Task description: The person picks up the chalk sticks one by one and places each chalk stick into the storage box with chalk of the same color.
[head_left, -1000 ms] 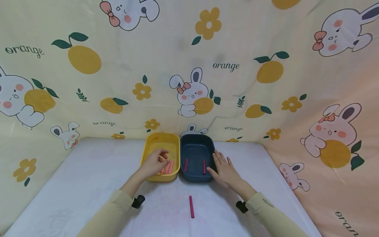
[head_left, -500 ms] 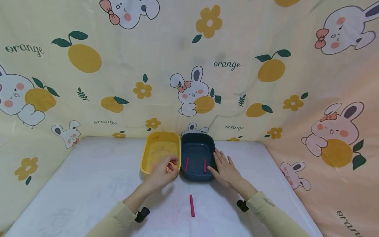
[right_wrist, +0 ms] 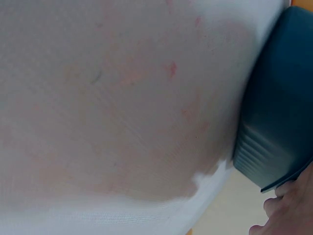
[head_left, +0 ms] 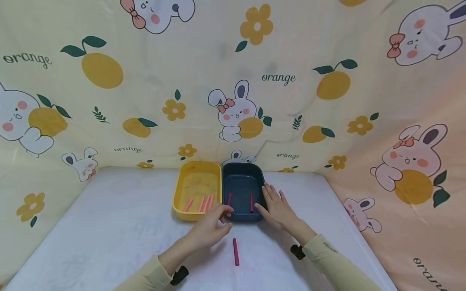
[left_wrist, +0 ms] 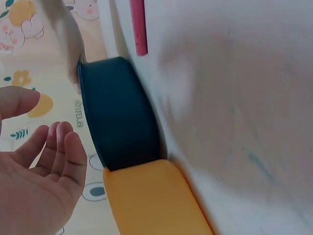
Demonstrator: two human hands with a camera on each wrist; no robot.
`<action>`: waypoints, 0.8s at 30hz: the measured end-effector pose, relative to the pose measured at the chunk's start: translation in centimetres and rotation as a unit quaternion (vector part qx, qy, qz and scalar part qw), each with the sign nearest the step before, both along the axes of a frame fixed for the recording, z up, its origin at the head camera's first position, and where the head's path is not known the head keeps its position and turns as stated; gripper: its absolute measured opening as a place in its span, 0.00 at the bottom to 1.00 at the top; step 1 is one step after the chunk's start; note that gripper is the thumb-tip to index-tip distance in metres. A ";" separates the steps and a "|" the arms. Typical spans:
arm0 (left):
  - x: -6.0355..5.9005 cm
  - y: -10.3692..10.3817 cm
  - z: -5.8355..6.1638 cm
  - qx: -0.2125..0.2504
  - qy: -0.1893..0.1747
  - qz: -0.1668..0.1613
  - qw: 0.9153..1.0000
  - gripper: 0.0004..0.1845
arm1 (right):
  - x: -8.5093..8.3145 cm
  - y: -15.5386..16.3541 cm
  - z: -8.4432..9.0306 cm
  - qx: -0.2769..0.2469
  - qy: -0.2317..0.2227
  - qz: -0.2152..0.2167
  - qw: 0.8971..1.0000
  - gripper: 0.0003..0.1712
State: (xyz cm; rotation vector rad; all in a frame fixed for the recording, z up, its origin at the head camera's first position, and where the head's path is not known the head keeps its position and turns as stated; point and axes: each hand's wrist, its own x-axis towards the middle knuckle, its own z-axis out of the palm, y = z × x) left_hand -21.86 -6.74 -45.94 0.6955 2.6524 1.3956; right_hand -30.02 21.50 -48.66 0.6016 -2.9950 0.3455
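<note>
A yellow box (head_left: 178, 190) and a dark blue box (head_left: 243, 167) stand side by side on the table. Several light pink sticks (head_left: 201, 204) lie in the yellow one. Two dark pink sticks (head_left: 251, 203) are in the blue box; another dark pink stick (head_left: 236, 251) lies on the table in front. My left hand (head_left: 209, 230) hovers before the boxes' near walls, fingers loosely bent and thumb apart; in the left wrist view the hand (left_wrist: 46, 186) holds nothing. My right hand (head_left: 278, 210) rests with straight fingers against the blue box's right rim.
A white tabletop (head_left: 120, 226) with faint coloured smudges spreads around the boxes. Behind and to the sides hangs a cream cloth (head_left: 204, 48) printed with rabbits and oranges.
My left hand has moved from over the yellow box rightward and toward me, uncovering the light pink sticks. The right hand has stayed at the blue box.
</note>
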 end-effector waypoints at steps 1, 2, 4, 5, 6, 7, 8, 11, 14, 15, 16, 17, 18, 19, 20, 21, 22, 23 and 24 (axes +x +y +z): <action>0.1 0.1 -0.1 -0.005 0.001 -0.004 1.000 0.21 | 0.0 0.0 0.0 0.000 -0.002 0.000 1.000 0.49; 0.2 0.2 -0.1 -0.010 0.004 -0.009 1.000 0.21 | 0.0 0.0 0.0 0.002 -0.001 -0.001 1.000 0.49; 0.3 0.3 -0.3 -0.018 0.012 -0.022 1.000 0.21 | 0.1 0.0 0.0 0.002 0.000 -0.002 1.000 0.48; 0.4 0.4 -0.3 -0.021 0.014 -0.028 0.999 0.20 | 0.1 0.0 0.0 0.001 0.000 -0.003 1.000 0.48; 0.5 0.5 -0.5 -0.026 0.014 -0.033 0.999 0.20 | 0.1 0.0 0.0 0.001 0.001 -0.003 1.000 0.48; 0.5 0.6 -0.6 -0.030 0.016 -0.038 0.999 0.20 | 0.1 0.0 0.0 0.000 0.002 -0.003 1.000 0.48; 0.6 0.7 -0.7 -0.034 0.015 -0.043 0.998 0.20 | 0.1 0.0 0.0 0.001 0.003 -0.003 1.000 0.48; 0.8 1.1 -1.1 -0.050 0.002 -0.056 0.997 0.20 | 0.1 0.0 -0.1 0.002 0.003 -0.002 1.000 0.49; 0.9 1.3 -1.5 -0.072 0.000 -0.069 0.995 0.19 | 0.0 0.1 -0.1 0.001 0.006 -0.001 1.000 0.49; 0.9 1.4 -1.6 -0.081 0.005 -0.073 0.994 0.19 | 0.0 0.1 -0.1 0.000 0.006 -0.001 1.000 0.49; 0.9 1.5 -1.7 -0.091 0.007 -0.076 0.993 0.19 | 0.0 0.1 -0.1 0.000 0.006 0.000 1.000 0.49; 0.9 1.5 -1.8 -0.099 0.011 -0.079 0.992 0.18 | 0.0 0.1 -0.1 0.000 0.006 0.000 1.000 0.49; 0.9 1.6 -1.9 -0.108 0.016 -0.081 0.991 0.18 | 0.0 0.1 -0.1 0.000 0.006 0.000 1.000 0.49; 0.9 1.6 -2.0 -0.118 0.016 -0.083 0.989 0.18 | 0.0 0.1 -0.2 0.000 0.006 0.000 1.000 0.49; 0.9 1.7 -2.1 -0.127 0.017 -0.084 0.988 0.18 | 0.0 0.1 -0.2 0.000 0.006 0.000 1.000 0.49; 0.8 1.8 -2.2 -0.136 0.017 -0.085 0.987 0.19 | -0.1 0.1 -0.2 0.000 0.006 0.000 1.000 0.49; 0.8 1.8 -2.3 -0.144 0.014 -0.086 0.986 0.19 | -0.1 0.1 -0.2 0.000 0.007 0.001 1.000 0.49; 0.8 1.9 -2.3 -0.153 0.012 -0.086 0.984 0.20 | -0.1 0.1 -0.2 -0.001 0.008 0.001 1.000 0.49; 0.8 2.0 -2.3 -0.163 0.012 -0.086 0.983 0.21 | -0.1 0.1 -0.2 -0.002 0.008 0.001 1.000 0.49</action>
